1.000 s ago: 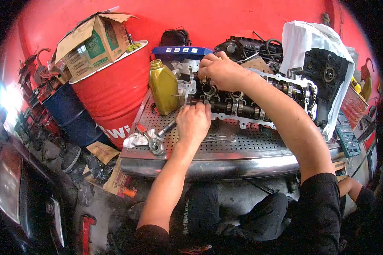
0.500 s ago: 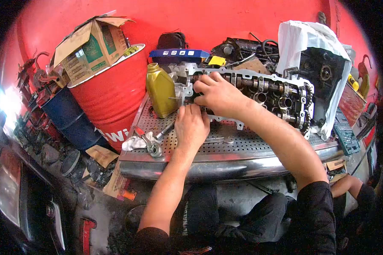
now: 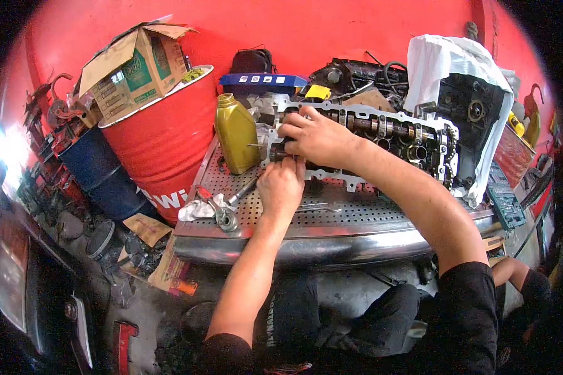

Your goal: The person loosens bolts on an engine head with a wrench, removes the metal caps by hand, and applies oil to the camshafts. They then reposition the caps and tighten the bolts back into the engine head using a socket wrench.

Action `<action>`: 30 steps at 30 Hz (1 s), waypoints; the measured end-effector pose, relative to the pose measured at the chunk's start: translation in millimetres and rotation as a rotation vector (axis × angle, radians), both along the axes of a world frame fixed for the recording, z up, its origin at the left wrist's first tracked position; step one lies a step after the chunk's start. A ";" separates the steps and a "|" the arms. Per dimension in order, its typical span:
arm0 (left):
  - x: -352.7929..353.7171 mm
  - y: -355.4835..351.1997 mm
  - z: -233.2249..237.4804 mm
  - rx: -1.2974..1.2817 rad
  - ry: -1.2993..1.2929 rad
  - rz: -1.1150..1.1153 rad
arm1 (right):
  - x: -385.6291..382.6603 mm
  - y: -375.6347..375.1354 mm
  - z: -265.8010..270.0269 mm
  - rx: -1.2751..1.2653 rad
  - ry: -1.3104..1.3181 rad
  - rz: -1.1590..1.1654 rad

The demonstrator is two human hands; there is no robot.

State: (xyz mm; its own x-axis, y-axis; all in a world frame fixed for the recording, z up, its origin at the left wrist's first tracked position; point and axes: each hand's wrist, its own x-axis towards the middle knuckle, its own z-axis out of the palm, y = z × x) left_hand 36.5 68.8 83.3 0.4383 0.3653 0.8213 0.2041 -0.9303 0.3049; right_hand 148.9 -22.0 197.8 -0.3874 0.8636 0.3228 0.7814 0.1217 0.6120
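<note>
Single head camera, fisheye, facing forward-down, close above perforated workbench [image 3: 363, 215].

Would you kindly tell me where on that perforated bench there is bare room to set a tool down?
Barest: the front strip of the bench, between the cylinder head and the rolled edge. A smaller patch lies between oil bottle and ratchet. The back is crowded.
</note>
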 end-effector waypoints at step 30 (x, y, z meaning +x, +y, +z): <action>48.1 42.2 113.6 -0.226 0.445 -0.155 | -71.4 -522.9 -226.4 1.093 1.016 -0.637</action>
